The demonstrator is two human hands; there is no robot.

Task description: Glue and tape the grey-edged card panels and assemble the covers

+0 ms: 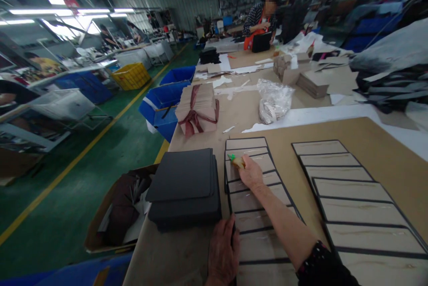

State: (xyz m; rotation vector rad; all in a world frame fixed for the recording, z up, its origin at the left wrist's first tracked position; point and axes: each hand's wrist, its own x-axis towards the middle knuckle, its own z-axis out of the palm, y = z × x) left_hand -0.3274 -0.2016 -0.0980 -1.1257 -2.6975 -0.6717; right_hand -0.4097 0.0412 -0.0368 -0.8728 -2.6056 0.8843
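In the middle, the right hand (251, 172) grips a small yellowish green-tipped bottle (238, 162) over flat beige black-edged boards (254, 222); bottom middle, the left hand (223, 249), grip unclear, maybe keeps them still

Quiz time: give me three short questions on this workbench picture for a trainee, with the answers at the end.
1. Which hand holds the green-tipped applicator? A: left. B: right.
2. True or false: the black stack lies left of both rows of beige panels.
3. What colour is the ribbon tied around the beige bundle?

Key:
1. B, the right hand.
2. True.
3. Dark red.
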